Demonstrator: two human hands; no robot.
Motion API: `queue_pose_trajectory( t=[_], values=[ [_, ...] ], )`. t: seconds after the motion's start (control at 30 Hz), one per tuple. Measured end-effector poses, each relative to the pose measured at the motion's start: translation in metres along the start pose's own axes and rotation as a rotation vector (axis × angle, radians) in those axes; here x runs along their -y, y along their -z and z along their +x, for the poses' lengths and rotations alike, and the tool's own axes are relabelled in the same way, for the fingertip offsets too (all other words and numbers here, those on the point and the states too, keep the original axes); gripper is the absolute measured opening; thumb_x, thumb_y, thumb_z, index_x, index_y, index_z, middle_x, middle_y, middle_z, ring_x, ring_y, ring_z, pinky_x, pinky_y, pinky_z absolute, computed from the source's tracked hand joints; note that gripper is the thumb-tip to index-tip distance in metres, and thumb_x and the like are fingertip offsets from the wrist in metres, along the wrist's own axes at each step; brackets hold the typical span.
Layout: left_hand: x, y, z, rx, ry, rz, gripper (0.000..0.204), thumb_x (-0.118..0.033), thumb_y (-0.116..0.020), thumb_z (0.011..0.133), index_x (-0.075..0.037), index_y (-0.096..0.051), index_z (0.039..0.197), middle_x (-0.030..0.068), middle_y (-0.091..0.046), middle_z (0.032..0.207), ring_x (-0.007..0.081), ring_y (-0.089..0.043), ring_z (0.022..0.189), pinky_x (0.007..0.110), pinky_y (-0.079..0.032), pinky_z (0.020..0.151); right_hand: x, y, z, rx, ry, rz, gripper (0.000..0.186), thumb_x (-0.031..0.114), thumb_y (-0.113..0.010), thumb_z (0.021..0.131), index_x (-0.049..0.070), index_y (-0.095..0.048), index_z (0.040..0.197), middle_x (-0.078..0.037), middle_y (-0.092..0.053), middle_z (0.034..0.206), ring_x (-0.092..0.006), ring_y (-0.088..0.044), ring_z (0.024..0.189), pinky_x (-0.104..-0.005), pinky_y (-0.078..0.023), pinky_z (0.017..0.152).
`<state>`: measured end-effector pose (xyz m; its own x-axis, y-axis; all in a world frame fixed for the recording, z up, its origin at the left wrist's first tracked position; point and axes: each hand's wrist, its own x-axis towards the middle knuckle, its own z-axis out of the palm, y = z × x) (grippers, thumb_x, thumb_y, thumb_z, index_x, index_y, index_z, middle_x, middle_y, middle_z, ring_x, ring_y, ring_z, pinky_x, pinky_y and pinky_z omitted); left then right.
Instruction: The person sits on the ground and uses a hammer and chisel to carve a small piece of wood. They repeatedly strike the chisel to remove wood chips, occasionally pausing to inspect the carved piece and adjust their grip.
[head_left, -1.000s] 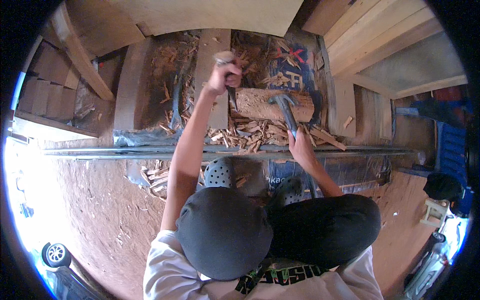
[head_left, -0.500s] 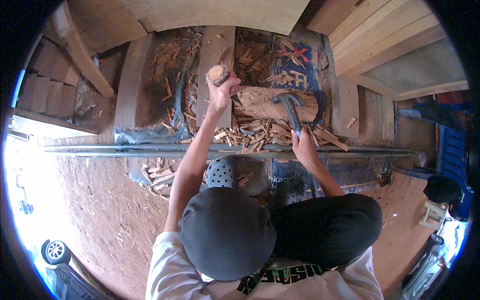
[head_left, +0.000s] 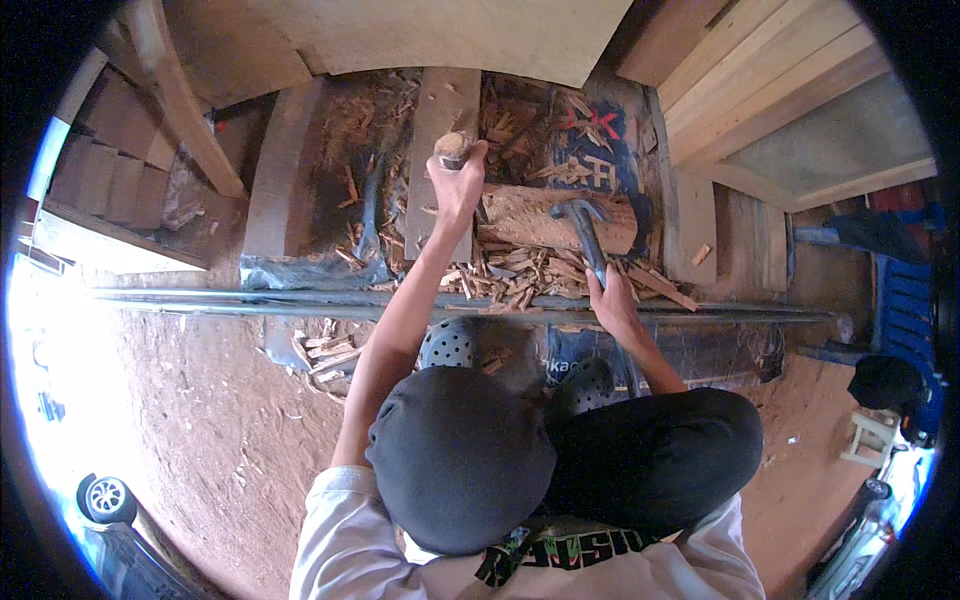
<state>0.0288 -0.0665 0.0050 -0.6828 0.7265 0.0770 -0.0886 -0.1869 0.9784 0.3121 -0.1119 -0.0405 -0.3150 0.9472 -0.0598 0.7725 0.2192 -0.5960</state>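
Note:
My left hand is closed round the thick wooden handle of a chisel, its round end facing up. The hand hides the blade. My right hand grips the lower handle of a claw hammer, whose dark head lies over a rough-cut block of wood. That block rests crosswise between two boards, its top surface chipped. My left fist is beyond the block's left end, above the left board. Splintered wood chips are heaped along the block's near side.
A long metal rail runs across in front of my shoes. Dark printed sheeting lies on the dirt ground. Pale timber panels stand at the far right, with a blue plastic chair nearer. A wooden panel spans the far side.
My left hand has shifted slightly right with the chisel and turned, so the blade seen before is now hidden. The hammer stays over the block in my right hand. The whole view has shifted slightly.

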Motion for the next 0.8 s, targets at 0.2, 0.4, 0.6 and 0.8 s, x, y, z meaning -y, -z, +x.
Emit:
queue_pose_trajectory(
  t=[0.2, 0.4, 0.6, 0.8],
  values=[
    [-0.001, -0.016, -0.021, 0.169, -0.007, 0.04, 0.012, -0.012, -0.065, 0.076, -0.004, -0.058, 0.069, -0.0002, -0.057, 0.064, 0.0077, -0.051, 0.057, 0.026, -0.04, 0.049, 0.001, 0.014, 0.009, 0.134, -0.109, 0.083, 0.041, 0.038, -0.053, 0.088, -0.003, -0.056, 0.092, -0.022, -0.06, 0.078, -0.0362, -0.059, 0.073, -0.0439, -0.044, 0.066],
    [0.015, -0.019, -0.016, 0.336, -0.007, 0.172, 0.012, -0.007, -0.061, 0.073, -0.001, -0.054, 0.067, 0.0008, -0.054, 0.059, 0.0069, -0.048, 0.054, 0.027, -0.04, 0.049, 0.059, 0.089, 0.039, 0.066, 0.035, 0.268, 0.035, 0.038, -0.055, 0.088, 0.004, -0.054, 0.078, 0.0, -0.049, 0.059, -0.0122, -0.046, 0.054, -0.0308, -0.037, 0.05],
    [0.023, -0.021, -0.013, 0.291, -0.101, 0.207, 0.015, -0.008, -0.061, 0.073, 0.0, -0.053, 0.064, 0.0028, -0.05, 0.054, 0.0071, -0.045, 0.052, 0.029, -0.04, 0.047, 0.135, 0.169, 0.062, 0.006, 0.215, 0.649, 0.031, 0.034, -0.049, 0.093, 0.012, -0.045, 0.071, 0.008, -0.037, 0.053, 0.0001, -0.032, 0.041, -0.0169, -0.025, 0.035],
    [0.027, -0.023, -0.014, 0.354, -0.021, 0.219, 0.014, -0.01, -0.061, 0.073, 0.0, -0.054, 0.066, 0.0013, -0.054, 0.057, 0.0065, -0.047, 0.055, 0.029, -0.041, 0.05, 0.151, 0.137, 0.077, 0.249, 0.283, -0.072, 0.036, 0.035, -0.052, 0.091, 0.001, -0.053, 0.08, 0.0, -0.045, 0.059, -0.0136, -0.043, 0.054, -0.0345, -0.037, 0.049]
  ],
)
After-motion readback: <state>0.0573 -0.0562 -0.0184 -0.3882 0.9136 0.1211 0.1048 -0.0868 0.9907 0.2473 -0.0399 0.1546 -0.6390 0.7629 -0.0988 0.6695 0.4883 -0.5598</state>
